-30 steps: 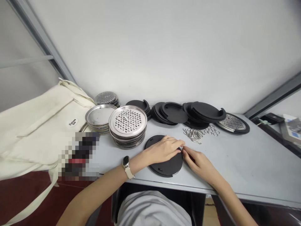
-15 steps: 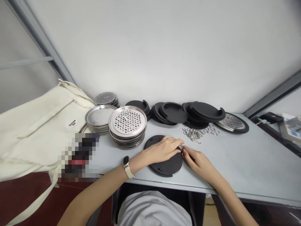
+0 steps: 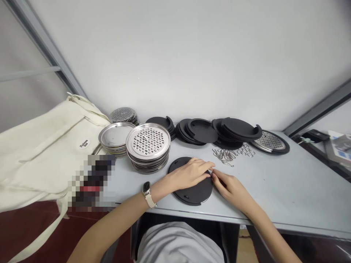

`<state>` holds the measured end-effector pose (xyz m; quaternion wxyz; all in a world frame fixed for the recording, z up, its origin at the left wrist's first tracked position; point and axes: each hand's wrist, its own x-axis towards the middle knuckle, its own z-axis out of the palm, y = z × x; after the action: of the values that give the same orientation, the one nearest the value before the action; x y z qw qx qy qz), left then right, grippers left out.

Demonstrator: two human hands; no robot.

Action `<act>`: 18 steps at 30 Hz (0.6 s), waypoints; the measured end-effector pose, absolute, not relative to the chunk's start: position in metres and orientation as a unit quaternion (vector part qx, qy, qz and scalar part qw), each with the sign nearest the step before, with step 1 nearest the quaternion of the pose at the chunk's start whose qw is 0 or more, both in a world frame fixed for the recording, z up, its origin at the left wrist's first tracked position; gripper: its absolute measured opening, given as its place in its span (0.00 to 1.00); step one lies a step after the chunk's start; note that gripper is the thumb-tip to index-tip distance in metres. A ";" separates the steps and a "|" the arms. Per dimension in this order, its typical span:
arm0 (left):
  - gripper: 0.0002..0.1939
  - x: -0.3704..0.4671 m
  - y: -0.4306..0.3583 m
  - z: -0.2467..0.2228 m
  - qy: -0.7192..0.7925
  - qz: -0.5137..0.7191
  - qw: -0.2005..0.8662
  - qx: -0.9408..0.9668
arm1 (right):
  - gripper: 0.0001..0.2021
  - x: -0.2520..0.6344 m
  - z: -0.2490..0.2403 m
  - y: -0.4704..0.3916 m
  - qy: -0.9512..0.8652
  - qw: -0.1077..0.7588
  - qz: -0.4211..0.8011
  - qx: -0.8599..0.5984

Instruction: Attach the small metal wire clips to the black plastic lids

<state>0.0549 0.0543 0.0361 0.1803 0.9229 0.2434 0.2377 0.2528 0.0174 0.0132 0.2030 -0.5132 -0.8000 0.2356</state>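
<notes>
A black round plate [image 3: 195, 193] with small slots lies on the table in front of me, near its front edge. My left hand [image 3: 189, 175] rests across it, and the fingers grip its right edge. At that same edge my right hand [image 3: 230, 188] is closed in a pinch, close to the left fingertips. Whatever small piece sits between the right fingers is mostly hidden. Beyond the hands are a heap of small metal hooks [image 3: 225, 155] and several metal rings [image 3: 246, 150].
Left of the plate stand a stack of round metal graters [image 3: 148, 142] and a stack of shallow metal dishes [image 3: 116, 135]. Black round holders [image 3: 241, 128] are piled along the wall. A grater set in a black holder [image 3: 271, 141] lies right. A cream bag [image 3: 52, 146] fills the left side.
Both hands keep almost the same place at the plate's edge. The right fingertips have shifted very slightly; the bit of metal seen there before is now less visible.
</notes>
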 end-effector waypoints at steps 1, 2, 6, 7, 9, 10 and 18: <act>0.14 0.055 0.054 0.036 0.245 0.237 0.180 0.923 | 0.13 0.252 0.014 0.017 -0.799 0.203 0.237 -0.514; 0.14 0.055 0.054 0.036 0.246 0.237 0.180 0.922 | 0.13 0.252 0.014 0.017 -0.798 0.204 0.239 -0.514; 0.14 0.056 0.055 0.035 0.250 0.233 0.181 0.922 | 0.13 0.252 0.015 0.017 -0.797 0.206 0.238 -0.515; 0.14 0.056 0.055 0.035 0.250 0.232 0.183 0.922 | 0.13 0.252 0.015 0.017 -0.798 0.207 0.236 -0.514; 0.14 0.056 0.055 0.034 0.250 0.232 0.184 0.922 | 0.14 0.252 0.015 0.017 -0.800 0.208 0.232 -0.513; 0.14 0.056 0.055 0.034 0.249 0.233 0.185 0.922 | 0.14 0.252 0.015 0.017 -0.801 0.207 0.230 -0.513; 0.15 0.056 0.055 0.035 0.244 0.236 0.191 0.921 | 0.15 0.252 0.018 0.016 -0.800 0.217 0.230 -0.511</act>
<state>0.0557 0.0553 0.0349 0.1907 0.9210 0.2444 0.2359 0.2518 0.0162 0.0176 0.2168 -0.5106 -0.7996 0.2301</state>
